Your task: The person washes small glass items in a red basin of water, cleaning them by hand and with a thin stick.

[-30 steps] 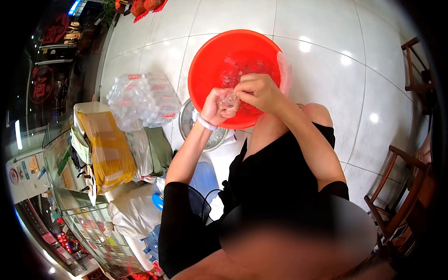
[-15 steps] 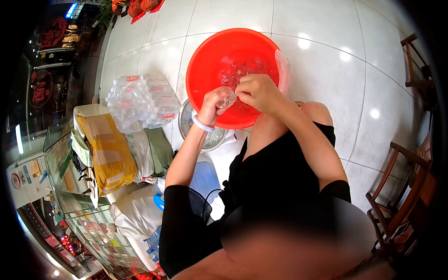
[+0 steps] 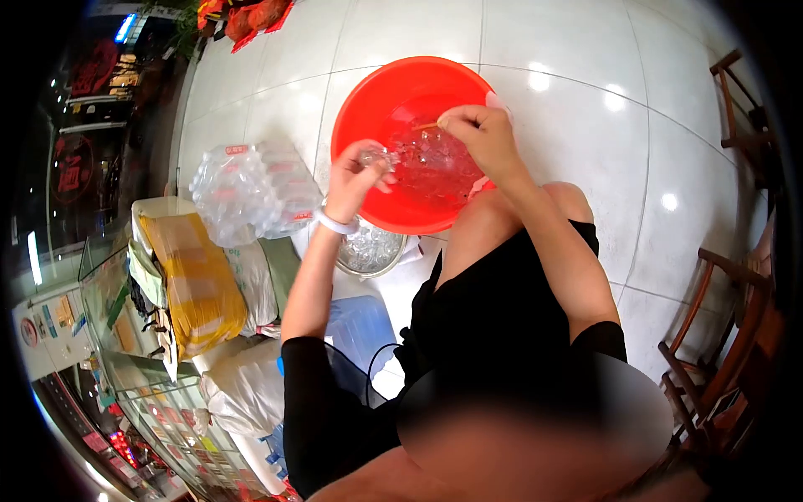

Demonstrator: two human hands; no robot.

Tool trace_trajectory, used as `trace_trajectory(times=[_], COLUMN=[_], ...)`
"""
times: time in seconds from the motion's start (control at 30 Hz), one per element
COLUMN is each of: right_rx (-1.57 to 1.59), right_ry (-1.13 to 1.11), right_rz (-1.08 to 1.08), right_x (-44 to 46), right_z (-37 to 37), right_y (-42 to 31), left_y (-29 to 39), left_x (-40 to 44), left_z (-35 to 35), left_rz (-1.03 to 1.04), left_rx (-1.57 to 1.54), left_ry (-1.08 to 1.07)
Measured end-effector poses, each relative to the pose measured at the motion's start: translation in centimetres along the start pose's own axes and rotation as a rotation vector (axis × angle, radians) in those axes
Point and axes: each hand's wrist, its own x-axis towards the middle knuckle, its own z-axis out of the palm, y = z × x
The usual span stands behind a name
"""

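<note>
A red basin [image 3: 351, 109] stands on the floor in front of me, with water and several small clear pieces [image 3: 427, 155] in it. Over its left side, my left hand [image 3: 353, 180] has its fingers curled round a small clear glass-like piece [image 3: 381, 159]. My right hand [image 3: 481, 138], above the basin's right half, pinches a thin yellowish stick [image 3: 428, 126] that points left. The stick and the clear piece are apart. Below my left wrist, partly covered by it, is a metal bowl [image 3: 366, 273] full of similar clear pieces [image 3: 372, 248].
To the left lie a plastic-wrapped pack of clear bottles [image 3: 242, 188] and a parcel in yellow tape [image 3: 201, 276]. A bluish see-through container [image 3: 361, 326] is beside my left arm. Wooden chairs [image 3: 711, 335] stand on the right. A glass display case [image 3: 159, 410] is at lower left.
My hands have moved apart: the left down-left with the clear piece, the right up-right. The yellowish stick now shows in my right hand, and more of the basin's inside is visible.
</note>
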Motion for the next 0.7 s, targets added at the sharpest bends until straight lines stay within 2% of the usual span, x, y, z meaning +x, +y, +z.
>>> trace_trajectory(times=[0.07, 0.17, 0.23, 0.27, 0.3, 0.33, 0.37, 0.4, 0.47, 0.53, 0.6, 0.63, 0.7], right_rx=[0.005, 0.16, 0.245, 0.246, 0.274, 0.3, 0.288, 0.217, 0.142, 0.211, 0.245, 0.307, 0.37], right_ry=[0.06, 0.101, 0.147, 0.153, 0.147, 0.143, 0.142, 0.149, 0.217, 0.205, 0.201, 0.219, 0.231], right_rz=[-0.008, 0.102, 0.076, 0.085, 0.073, 0.054, 0.048, 0.088, 0.121, 0.082, 0.017, 0.053, 0.101], right_x=[0.0, -0.2, -0.2, -0.1, 0.1, 0.4, 0.3, 0.2, 0.5, -0.1, -0.1, 0.1, 0.3], right_z=[-0.8, -1.1, -1.0, -1.0, -1.1, -1.1, -0.9, -1.2, -2.2, -1.4, -2.0, -2.0, -2.0], right_y=[-1.3, -2.2, -2.4, -2.4, -2.4, -2.5, -2.6, -2.8, -2.4, -2.4, -3.2, -3.0, -2.8], left_y=[3.3, 7.9, 8.0, 4.6, -0.2, -7.2, -11.8, -15.0, -16.6, -8.2, -3.9, -1.6, 1.2], left_x=[0.1, 0.4, 1.4, 3.5, 6.0, 8.8, 9.8, 10.0, 9.6, 11.2, 12.2, 12.2, 10.4], left_z=[-1.2, -1.7, -1.7, -1.9, -2.2, -2.2, -0.1, 0.5, -0.2, 0.0, -0.2, -0.2, -0.4], left_rz=[0.001, 0.051, 0.192, 0.206, 0.145, 0.029, -0.105, -0.09, 0.517, 0.061, 0.151, 0.159, -0.144], left_rx=[0.196, 0.224, -0.089, -0.388, -0.165, 0.51, 1.445, 1.523, 1.075, 0.948, 0.543, 0.547, -0.198], left_ry=[-0.012, -0.121, -0.36, -0.503, -0.564, -0.613, -0.799, -0.777, -0.401, -0.42, -0.296, -0.299, -0.506])
